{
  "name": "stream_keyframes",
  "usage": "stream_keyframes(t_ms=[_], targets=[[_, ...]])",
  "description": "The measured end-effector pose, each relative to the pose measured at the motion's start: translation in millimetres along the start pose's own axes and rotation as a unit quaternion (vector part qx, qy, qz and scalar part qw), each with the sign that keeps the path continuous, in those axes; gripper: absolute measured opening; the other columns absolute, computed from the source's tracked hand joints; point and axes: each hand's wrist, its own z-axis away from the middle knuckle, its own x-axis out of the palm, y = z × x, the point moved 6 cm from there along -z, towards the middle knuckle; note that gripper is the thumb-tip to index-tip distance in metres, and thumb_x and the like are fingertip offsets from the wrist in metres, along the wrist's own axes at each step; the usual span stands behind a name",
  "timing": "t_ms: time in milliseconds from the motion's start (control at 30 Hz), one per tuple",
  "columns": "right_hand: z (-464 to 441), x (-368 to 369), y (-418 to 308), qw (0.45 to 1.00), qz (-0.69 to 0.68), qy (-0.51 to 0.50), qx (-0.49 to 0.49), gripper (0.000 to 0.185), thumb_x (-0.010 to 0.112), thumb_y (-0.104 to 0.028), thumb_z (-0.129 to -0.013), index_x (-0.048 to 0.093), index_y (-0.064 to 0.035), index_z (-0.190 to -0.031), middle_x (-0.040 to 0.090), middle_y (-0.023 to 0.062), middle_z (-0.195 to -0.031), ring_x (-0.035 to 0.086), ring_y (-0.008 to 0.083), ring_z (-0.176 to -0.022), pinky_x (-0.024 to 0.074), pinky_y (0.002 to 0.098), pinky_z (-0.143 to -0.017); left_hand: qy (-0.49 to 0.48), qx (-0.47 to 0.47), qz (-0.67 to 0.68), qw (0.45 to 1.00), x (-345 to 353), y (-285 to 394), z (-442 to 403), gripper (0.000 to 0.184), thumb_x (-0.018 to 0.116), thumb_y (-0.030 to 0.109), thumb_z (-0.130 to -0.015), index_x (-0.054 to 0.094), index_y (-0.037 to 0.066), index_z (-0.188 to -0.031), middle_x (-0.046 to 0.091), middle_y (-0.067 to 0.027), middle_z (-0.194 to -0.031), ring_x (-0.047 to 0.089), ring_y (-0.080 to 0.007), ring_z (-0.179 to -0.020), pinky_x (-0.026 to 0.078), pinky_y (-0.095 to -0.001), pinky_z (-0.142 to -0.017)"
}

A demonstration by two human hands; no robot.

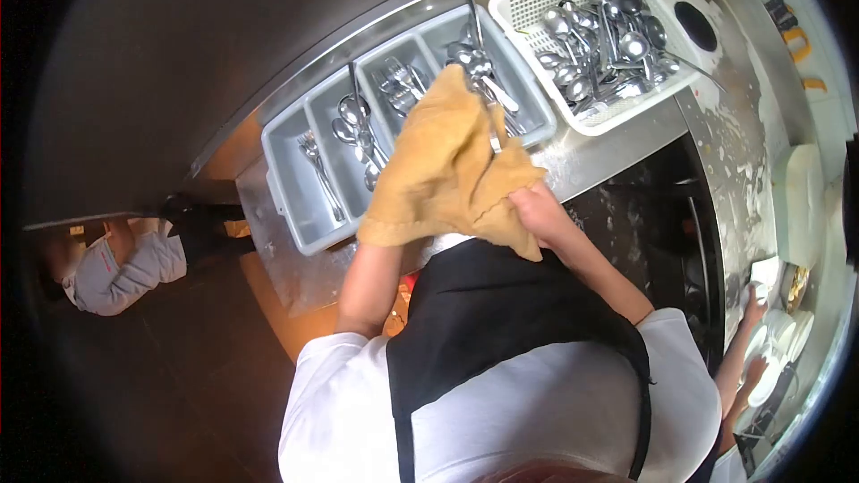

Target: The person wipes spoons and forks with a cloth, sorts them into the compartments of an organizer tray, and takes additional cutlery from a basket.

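Note:
A tan cloth is bunched in front of my apron, over the near side of a grey cutlery tray. My right hand is closed on the cloth's right edge. The cloth covers my left hand; only the left forearm shows below it, so the fingers are hidden. A thin metal utensil handle shows between the cloth's folds; its kind is hidden. In the tray's compartments lie forks, spoons, more forks and a mix of cutlery.
Right of the tray, a white perforated basket holds many loose spoons and other cutlery. Both stand on a steel counter. A wet counter with a round hole lies farther right. Another person's hands are near white dishes. A person is at far left.

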Motion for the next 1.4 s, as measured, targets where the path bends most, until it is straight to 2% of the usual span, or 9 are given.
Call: stream_keyframes(t_ms=[200, 333, 533, 600, 733, 900, 1033, 1167, 1400], targets=[[-17, 25, 9, 0.995, 0.006, -0.102, -0.004, 0.028, 0.043, -0.005, -0.087, 0.056, 0.0031, -0.111, 0.063, 0.0074, -0.103, 0.06, 0.016, -0.093, 0.0483, 0.0303, -0.079, 0.173, 0.013, 0.112, 0.978, -12, -9, 17, 0.022, 0.056, 0.023, -0.092, 0.059, 0.004, -0.102, 0.062, -0.0061, -0.094, 0.058, -0.0145, -0.082, 0.048, -0.0282, -0.07], [-36, 33, 4, 0.994, 0.002, -0.107, -0.01, 0.03, 0.047, -0.007, -0.085, 0.057, 0.0018, -0.111, 0.065, 0.0099, -0.102, 0.061, 0.017, -0.092, 0.0479, 0.0321, -0.079, 0.203, 0.029, -0.135, 0.969, -5, -14, 26, 0.022, 0.061, 0.026, -0.088, 0.055, 0.005, -0.096, 0.059, -0.0066, -0.093, 0.056, -0.0135, -0.081, 0.047, -0.0261, -0.071], [-9, -30, -49, 0.735, 0.535, -0.26, -0.326, 0.028, 0.058, -0.013, -0.081, 0.062, -0.0051, -0.108, 0.066, 0.0142, -0.098, 0.064, 0.0224, -0.091, 0.0493, 0.0328, -0.08, 0.222, -0.026, 0.002, 0.975, -8, 51, 30, 0.018, 0.057, 0.02, -0.089, 0.053, 0.003, -0.096, 0.058, -0.007, -0.09, 0.055, -0.0136, -0.076, 0.047, -0.0247, -0.067], [-17, -80, -93, 0.784, 0.539, -0.286, -0.116, 0.032, 0.062, -0.021, -0.081, 0.063, -0.0042, -0.108, 0.067, 0.0147, -0.094, 0.065, 0.0241, -0.09, 0.0505, 0.033, -0.079, 0.222, -0.001, -0.011, 0.975, -3, 81, 35, 0.017, 0.054, 0.018, -0.09, 0.053, 0.003, -0.097, 0.058, -0.0072, -0.087, 0.056, -0.0135, -0.074, 0.047, -0.0242, -0.065], [-99, -194, -167, 0.881, 0.453, -0.021, -0.137, 0.031, 0.06, -0.025, -0.086, 0.064, 0.0009, -0.103, 0.069, 0.0124, -0.091, 0.066, 0.0202, -0.078, 0.0517, 0.0324, -0.073, 0.201, 0.041, 0.018, 0.978, 24, 120, 36, 0.014, 0.05, 0.014, -0.092, 0.052, 0.001, -0.097, 0.058, -0.0074, -0.083, 0.056, -0.0134, -0.069, 0.047, -0.0232, -0.062], [-198, -232, -187, 0.674, 0.719, 0.141, -0.098, 0.032, 0.059, -0.024, -0.078, 0.067, 0.0024, -0.094, 0.065, 0.024, -0.096, 0.064, 0.0386, -0.09, 0.0501, 0.0437, -0.082, 0.122, 0.119, 0.112, 0.979, 37, 50, -2, 0.014, 0.045, 0.01, -0.095, 0.051, -0.002, -0.099, 0.06, -0.0094, -0.084, 0.056, -0.0143, -0.062, 0.048, -0.022, -0.056], [-214, -221, -187, 0.666, 0.73, 0.122, -0.093, 0.033, 0.054, -0.019, -0.08, 0.066, 0.0041, -0.099, 0.064, 0.025, -0.1, 0.062, 0.0411, -0.096, 0.0486, 0.0454, -0.085, 0.218, 0.099, -0.413, 0.879, -10, -18, -23, 0.019, 0.044, 0.008, -0.095, 0.051, -0.007, -0.103, 0.061, -0.0135, -0.087, 0.058, -0.0148, -0.068, 0.048, -0.0226, -0.061], [-235, -240, -191, 0.748, 0.596, 0.225, -0.185, 0.031, 0.057, -0.019, -0.077, 0.066, 0.0042, -0.097, 0.065, 0.0258, -0.096, 0.063, 0.0406, -0.092, 0.0497, 0.0457, -0.082, 0.44, 0.114, -0.028, 0.89, 43, -7, -29, 0.028, 0.049, 0.007, -0.092, 0.052, -0.012, -0.112, 0.062, -0.0169, -0.094, 0.061, -0.0154, -0.083, 0.05, -0.0228, -0.072], [-241, -209, -147, 0.679, 0.716, 0.1, -0.126, 0.028, 0.065, -0.027, -0.072, 0.07, -0.003, -0.085, 0.067, 0.021, -0.091, 0.065, 0.0378, -0.087, 0.051, 0.045, -0.078, 0.312, 0.086, -0.598, 0.734, 35, -1, -40, 0.036, 0.06, 0.004, -0.087, 0.051, -0.016, -0.116, 0.061, -0.0192, -0.104, 0.06, -0.016, -0.093, 0.048, -0.0226, -0.079]])
